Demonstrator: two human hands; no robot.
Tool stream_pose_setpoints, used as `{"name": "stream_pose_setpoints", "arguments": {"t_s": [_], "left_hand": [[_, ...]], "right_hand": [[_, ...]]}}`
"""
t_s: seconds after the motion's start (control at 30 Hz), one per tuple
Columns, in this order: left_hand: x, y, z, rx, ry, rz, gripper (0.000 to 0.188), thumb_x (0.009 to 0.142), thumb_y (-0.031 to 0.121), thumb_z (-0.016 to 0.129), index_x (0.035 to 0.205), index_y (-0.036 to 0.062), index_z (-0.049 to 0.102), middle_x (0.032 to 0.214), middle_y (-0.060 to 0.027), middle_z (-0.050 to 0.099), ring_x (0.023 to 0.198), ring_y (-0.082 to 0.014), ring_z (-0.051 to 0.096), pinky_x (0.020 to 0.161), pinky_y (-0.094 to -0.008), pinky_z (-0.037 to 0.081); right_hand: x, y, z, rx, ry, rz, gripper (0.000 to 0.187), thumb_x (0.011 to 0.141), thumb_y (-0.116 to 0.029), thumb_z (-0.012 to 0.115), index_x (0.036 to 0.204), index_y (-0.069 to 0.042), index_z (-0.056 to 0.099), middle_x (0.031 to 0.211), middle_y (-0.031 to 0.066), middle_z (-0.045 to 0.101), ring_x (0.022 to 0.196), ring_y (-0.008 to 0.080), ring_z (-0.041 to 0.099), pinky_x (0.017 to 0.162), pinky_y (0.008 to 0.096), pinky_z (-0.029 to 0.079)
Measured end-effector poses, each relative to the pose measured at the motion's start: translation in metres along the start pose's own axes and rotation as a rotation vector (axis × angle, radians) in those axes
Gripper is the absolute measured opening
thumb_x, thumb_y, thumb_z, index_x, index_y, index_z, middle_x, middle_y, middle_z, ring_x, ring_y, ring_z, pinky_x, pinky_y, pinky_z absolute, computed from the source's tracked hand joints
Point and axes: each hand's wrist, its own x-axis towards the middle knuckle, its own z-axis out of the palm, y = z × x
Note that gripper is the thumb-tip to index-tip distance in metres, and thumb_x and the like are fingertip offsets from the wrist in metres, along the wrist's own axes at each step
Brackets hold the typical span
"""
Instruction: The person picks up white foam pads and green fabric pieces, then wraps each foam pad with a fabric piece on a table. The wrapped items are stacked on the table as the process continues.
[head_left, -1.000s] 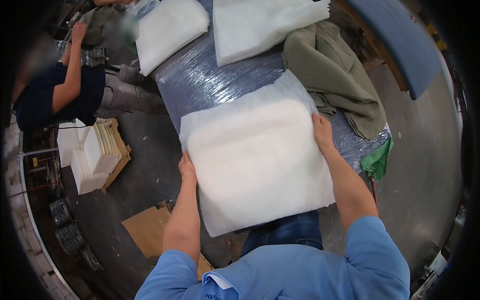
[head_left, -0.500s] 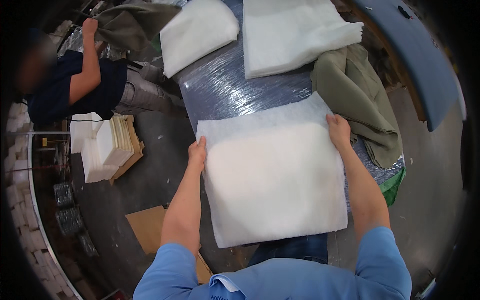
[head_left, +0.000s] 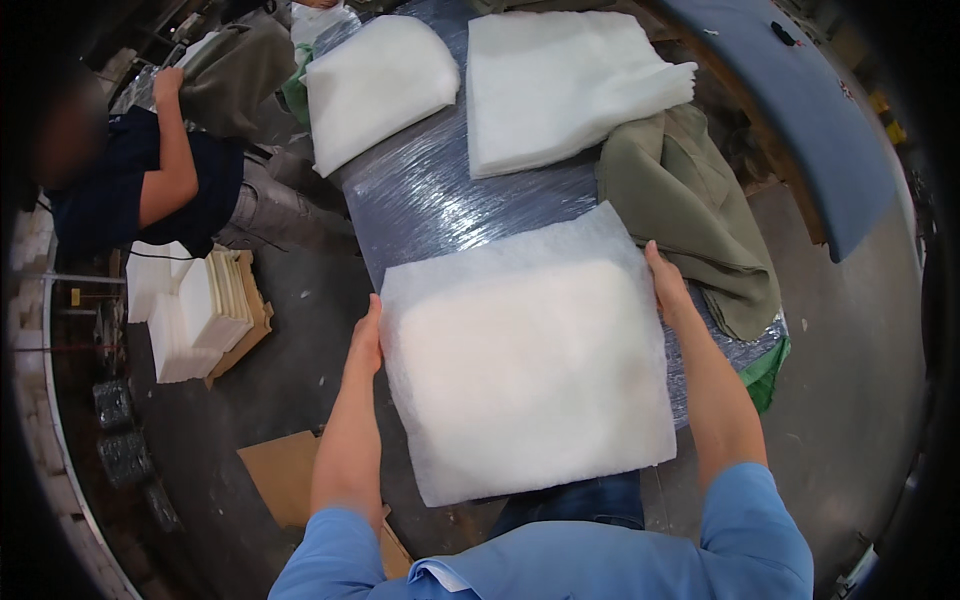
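Here, the left hand (head_left: 367, 338) and right hand (head_left: 668, 284) are at opposite edges of the white padding (head_left: 530, 370), over the near end of the film-covered table (head_left: 425, 205); whether the fingers grip, I cannot tell

- The white sheet (head_left: 540, 380) seems to be soft fibre wadding; it is matt, and its border looks thin and a little see-through.
- The white stack (head_left: 560, 95) looks like similar fibre material, dull, with a rough, fluffy edge.
- The table (head_left: 425, 195) is covered with plastic film, very glossy and finely wrinkled, with bright streaks.
- The olive fabric (head_left: 690, 205) is matt cloth, quite smooth between its folds.
- The blue panel (head_left: 815, 120) has a smooth, nearly matt face; its brown edge looks like wood.
- The cardboard (head_left: 280, 475) is brown and dull.
- The white blocks (head_left: 212, 300) resemble matt foam.
- The floor (head_left: 840, 310) is smooth, hard-looking, with weak shine.
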Motion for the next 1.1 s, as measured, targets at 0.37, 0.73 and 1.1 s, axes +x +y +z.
{"name": "stream_pose_setpoints", "arguments": {"t_s": [0.37,0.73,1.1], "left_hand": [[0.014,-0.023,0.025,0.394,0.312,0.159,0.064,0.102,0.046,0.06,0.145,-0.0015,0.051,0.141,-0.014,0.059,0.124,-0.0267,0.059,0.103,-0.0395,0.047],[-0.05,-0.084,0.003,0.321,0.206,0.228,0.053,0.106,0.048,0.052,0.123,-0.0009,0.065,0.119,-0.0088,0.069,0.103,-0.0235,0.065,0.093,-0.0358,0.05],[-0.13,-0.128,-0.03,0.026,0.187,0.023,0.051,0.108,0.046,0.049,0.102,-0.001,0.066,0.095,-0.005,0.066,0.087,-0.018,0.06,0.079,-0.0353,0.048]], "right_hand": [[0.026,0.053,-0.012,-0.162,0.239,-0.402,0.043,0.101,-0.041,0.062,0.107,0.001,0.068,0.092,0.0063,0.067,0.082,0.0178,0.057,0.078,0.0337,0.047],[-0.061,0.094,-0.028,-0.099,0.061,-0.312,0.033,0.104,-0.034,0.059,0.099,-0.002,0.065,0.083,-0.0031,0.059,0.074,0.0078,0.047,0.067,0.0264,0.041],[-0.134,0.128,-0.057,-0.142,0.022,-0.181,0.036,0.105,-0.035,0.057,0.09,-0.003,0.063,0.078,-0.0032,0.056,0.074,0.0086,0.047,0.066,0.0295,0.041]]}}
